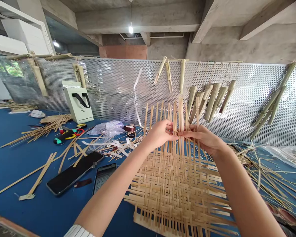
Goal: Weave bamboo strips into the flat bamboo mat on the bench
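A woven mat of pale bamboo strips [172, 187] lies on the blue table before me, its weave tight in the middle and its strip ends loose on all sides. Upright strips [181, 115] rise from its far edge. Among these strips, my left hand [162, 133] pinches with thumb and fingers from the left. From the right, my right hand [202, 136] closes its thumb and fingers on the strips, close to the left one. Both hands are above the far edge of the weave. Some fingertips are hidden behind the strips.
Two phones [75, 172] [105, 176] lie left of the mat on the blue table [12, 131]. Beyond them are pliers [66, 135], loose strips and a white-green box [77, 102]. A perforated metal screen [111, 85] with hanging bamboo pieces stands behind. More loose strips [273, 184] lie at right.
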The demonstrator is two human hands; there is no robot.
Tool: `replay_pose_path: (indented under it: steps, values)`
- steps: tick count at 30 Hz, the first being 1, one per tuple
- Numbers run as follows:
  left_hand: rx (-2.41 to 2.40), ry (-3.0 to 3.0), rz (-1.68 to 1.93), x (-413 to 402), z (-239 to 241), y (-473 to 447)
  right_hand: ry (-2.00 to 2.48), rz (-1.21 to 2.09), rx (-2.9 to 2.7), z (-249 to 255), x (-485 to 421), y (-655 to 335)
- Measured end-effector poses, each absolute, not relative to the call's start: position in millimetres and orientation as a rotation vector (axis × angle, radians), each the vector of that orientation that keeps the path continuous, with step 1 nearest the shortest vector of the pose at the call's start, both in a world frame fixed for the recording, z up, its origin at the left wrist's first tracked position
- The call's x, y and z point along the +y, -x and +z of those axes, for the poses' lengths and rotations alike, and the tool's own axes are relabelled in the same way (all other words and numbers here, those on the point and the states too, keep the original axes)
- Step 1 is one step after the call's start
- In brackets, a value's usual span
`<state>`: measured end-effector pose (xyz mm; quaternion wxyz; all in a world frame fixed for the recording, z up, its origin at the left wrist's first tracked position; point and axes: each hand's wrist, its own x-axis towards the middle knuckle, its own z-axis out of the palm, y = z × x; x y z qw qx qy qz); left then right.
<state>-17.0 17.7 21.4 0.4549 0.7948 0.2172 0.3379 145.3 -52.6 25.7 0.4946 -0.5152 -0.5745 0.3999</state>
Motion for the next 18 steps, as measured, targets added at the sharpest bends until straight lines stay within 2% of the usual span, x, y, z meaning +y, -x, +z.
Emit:
replay_pose_path:
  steps: [7,18]
  values:
    - [0.515,-2.021,0.608,24.2,13.8,14.4,1.280,0.963,-1.369,26.0,-52.8,-144.1]
    - [0.494,-1.840,0.495,21.8,23.2,19.0,1.292,1.030,-1.310,23.6,-50.4,-146.4]
